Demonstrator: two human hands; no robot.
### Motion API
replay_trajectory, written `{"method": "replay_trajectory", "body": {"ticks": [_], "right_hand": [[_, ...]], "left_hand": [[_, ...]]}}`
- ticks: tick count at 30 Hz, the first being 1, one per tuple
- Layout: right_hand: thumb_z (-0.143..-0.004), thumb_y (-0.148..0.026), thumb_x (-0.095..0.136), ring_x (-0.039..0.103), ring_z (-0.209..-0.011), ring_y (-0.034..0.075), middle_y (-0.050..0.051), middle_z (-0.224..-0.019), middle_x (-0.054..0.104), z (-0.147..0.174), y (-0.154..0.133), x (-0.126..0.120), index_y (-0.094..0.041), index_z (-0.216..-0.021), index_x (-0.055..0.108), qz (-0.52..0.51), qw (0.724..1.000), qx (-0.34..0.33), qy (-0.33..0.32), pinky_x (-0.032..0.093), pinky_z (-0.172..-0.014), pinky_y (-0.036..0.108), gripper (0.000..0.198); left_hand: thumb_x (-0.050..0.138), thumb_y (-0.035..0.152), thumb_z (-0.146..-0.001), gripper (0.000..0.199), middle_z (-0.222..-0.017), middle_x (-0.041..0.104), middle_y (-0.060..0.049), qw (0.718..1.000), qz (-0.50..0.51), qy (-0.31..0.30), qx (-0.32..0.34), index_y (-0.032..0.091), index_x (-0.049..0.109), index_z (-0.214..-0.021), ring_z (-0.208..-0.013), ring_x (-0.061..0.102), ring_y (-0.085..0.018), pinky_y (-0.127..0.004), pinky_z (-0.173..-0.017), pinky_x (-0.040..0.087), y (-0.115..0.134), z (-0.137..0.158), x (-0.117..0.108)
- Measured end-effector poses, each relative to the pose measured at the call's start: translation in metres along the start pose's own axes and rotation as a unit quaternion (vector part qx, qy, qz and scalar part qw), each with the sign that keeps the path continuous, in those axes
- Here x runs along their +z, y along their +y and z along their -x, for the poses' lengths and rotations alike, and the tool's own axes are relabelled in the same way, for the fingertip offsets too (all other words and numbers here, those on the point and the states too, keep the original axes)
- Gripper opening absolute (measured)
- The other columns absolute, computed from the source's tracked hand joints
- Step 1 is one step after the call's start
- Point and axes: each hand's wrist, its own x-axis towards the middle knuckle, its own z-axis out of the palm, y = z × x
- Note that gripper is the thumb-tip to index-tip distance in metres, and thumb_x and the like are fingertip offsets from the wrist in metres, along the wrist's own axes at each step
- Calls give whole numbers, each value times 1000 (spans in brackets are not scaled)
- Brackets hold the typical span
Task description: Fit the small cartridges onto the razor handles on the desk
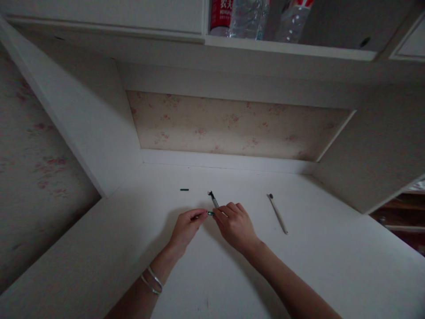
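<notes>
My left hand [188, 228] is closed, its thumb and fingertips pinching one end of a small dark piece with a shiny green side [210, 213]. Curled fingers of my right hand [236, 225] close on the other end of that piece, so the two hands almost meet. Just beyond the right fingers lies a slim tool with a grey handle and a black-and-white head [212, 197]; its near end is hidden by that hand. What kind of thing the piece is cannot be made out.
A short dark green strip [184, 189] lies at the back left of the white desk [159, 177]. On the right rests a thin pale stick with a dark tip [278, 215]. Side panels flank the desk, and a shelf [288, 47] overhead holds plastic bottles [247, 20].
</notes>
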Motion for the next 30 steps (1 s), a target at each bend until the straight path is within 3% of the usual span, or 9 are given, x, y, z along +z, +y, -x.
{"method": "replay_trajectory", "body": {"ticks": [3, 6, 8, 12, 17, 30], "right_hand": [[-93, -25, 54, 56, -83, 22, 6, -91, 69, 13, 23, 1, -21, -103, 67, -8, 997, 75, -6, 37, -74, 32, 17], [-94, -28, 51, 58, -90, 22, 6, -97, 69, 35, 72, 0, -20, -103, 69, 12, 981, 195, -16, 41, -82, 30, 22], [-92, -33, 51, 60, -92, 23, 7, -100, 69, 53, 111, -2, -20, -104, 70, 49, 951, 303, -41, 43, -80, 29, 25], [-91, -40, 44, 65, -85, 28, 12, -94, 70, 88, 175, -9, -24, -102, 72, 104, 866, 446, -201, 46, -70, 32, 34], [-87, -40, 48, 65, -89, 32, 15, -94, 70, 108, 205, -6, -20, -95, 75, 98, 841, 479, -233, 47, -70, 35, 35], [-87, -45, 50, 64, -91, 32, 15, -94, 70, 103, 213, 11, -18, -93, 75, 74, 834, 491, -242, 47, -70, 34, 37]], "left_hand": [[68, 47, -70, 42, -61, 55, 0, 999, -25, 26, 8, 14, 71, -96, -57, 41, -12, -24, -51, 30, 1, 0, -1], [68, 48, -70, 40, -62, 55, 0, 999, -28, 37, 7, 15, 71, -91, -57, 43, -13, -24, -52, 31, 2, 0, -1], [69, 49, -69, 37, -60, 54, 1, 999, -23, 35, 2, 15, 69, -83, -56, 42, -12, -24, -51, 30, 4, 1, 1], [70, 50, -67, 35, -56, 51, 3, 999, -16, 27, -8, 16, 66, -74, -53, 40, -12, -24, -50, 28, 8, 3, 4], [71, 50, -64, 35, -54, 49, 3, 999, -24, 29, -6, 17, 64, -70, -52, 40, -12, -25, -50, 27, 9, 4, 6], [70, 47, -67, 31, -56, 52, 2, 999, -34, 31, -2, 17, 65, -74, -53, 42, -11, -24, -50, 30, 5, 4, 5]]}}
